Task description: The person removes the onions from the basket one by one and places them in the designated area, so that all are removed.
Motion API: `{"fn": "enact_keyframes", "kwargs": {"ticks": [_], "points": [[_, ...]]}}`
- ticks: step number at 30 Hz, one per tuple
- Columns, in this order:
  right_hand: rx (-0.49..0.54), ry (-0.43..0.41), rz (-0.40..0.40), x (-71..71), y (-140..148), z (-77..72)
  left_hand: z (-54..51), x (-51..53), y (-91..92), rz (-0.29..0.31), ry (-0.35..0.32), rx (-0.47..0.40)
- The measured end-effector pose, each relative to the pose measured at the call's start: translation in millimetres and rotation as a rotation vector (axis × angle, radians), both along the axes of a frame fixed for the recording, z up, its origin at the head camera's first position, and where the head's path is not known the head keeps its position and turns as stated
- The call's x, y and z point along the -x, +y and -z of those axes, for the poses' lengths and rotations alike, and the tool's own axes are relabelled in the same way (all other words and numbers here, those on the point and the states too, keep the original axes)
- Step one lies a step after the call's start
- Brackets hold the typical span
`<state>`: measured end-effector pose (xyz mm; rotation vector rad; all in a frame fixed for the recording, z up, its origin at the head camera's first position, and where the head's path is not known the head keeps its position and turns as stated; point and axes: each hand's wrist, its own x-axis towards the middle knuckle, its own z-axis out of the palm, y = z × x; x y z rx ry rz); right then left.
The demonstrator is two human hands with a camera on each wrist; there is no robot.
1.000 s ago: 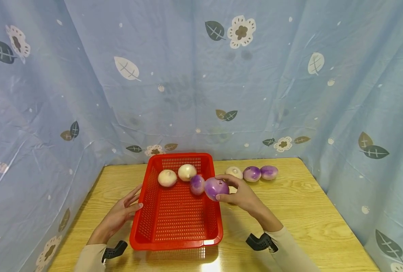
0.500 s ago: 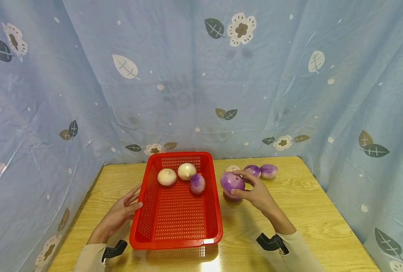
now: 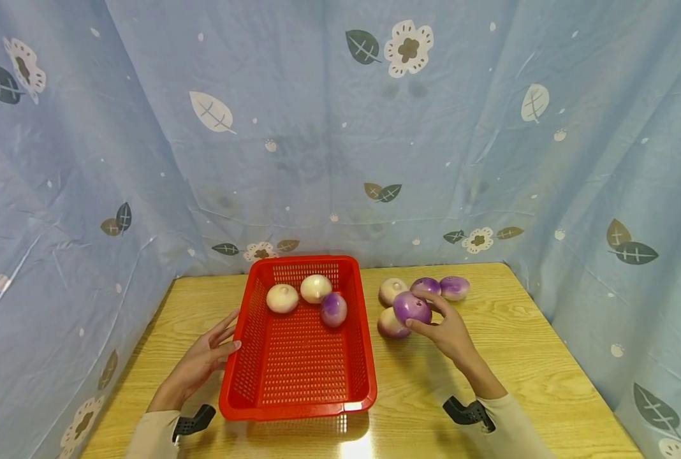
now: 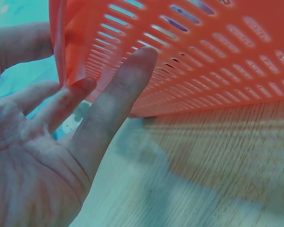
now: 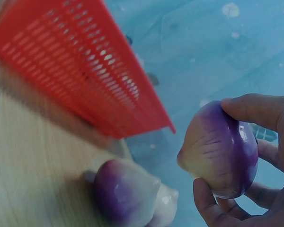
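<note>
My right hand (image 3: 446,328) grips a purple-and-white turnip (image 3: 412,308) between thumb and fingers, above the table right of the red basket (image 3: 297,413). In the right wrist view the same turnip (image 5: 217,151) has its pale pointed end facing left. Beneath and beside it lie a whitish turnip (image 3: 392,290) and a half-purple turnip (image 3: 391,325). My left hand (image 3: 199,363) rests at the basket's left side. In the left wrist view its thumb (image 4: 118,94) lies nearly straight along the slotted wall (image 4: 217,61), with the other fingers extended by the corner.
Inside the basket's far end sit two whitish turnips (image 3: 282,299) and a purple turnip (image 3: 333,310). Two more purple turnips (image 3: 454,289) lie at the back of the wooden table (image 3: 524,357). A blue patterned curtain (image 3: 317,127) encloses the table's back and sides.
My right hand has carried the turnip rightward, from over the basket's right rim to above the turnips on the table. My left hand and the basket have stayed put.
</note>
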<state>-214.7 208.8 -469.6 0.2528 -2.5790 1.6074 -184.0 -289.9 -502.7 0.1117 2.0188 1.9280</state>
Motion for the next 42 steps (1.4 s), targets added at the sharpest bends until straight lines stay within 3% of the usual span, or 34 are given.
{"fn": "enact_keyframes", "kwargs": {"ticks": [12,21,29,42], "points": [[-0.108,0.012,0.066,8.4,25.8,23.1,-0.9,-0.2,0.8,0.001,0.009,0.001],[-0.159,-0.041,0.099,16.4,41.1,38.2,0.3,-0.5,0.3,-0.002,0.009,0.001],[-0.143,-0.064,0.102,25.2,47.0,51.6,1.7,-0.5,0.0,-0.002,0.015,0.001],[-0.194,-0.017,0.076,31.3,49.5,66.4,2.9,-1.1,0.2,-0.001,0.018,0.005]]}}
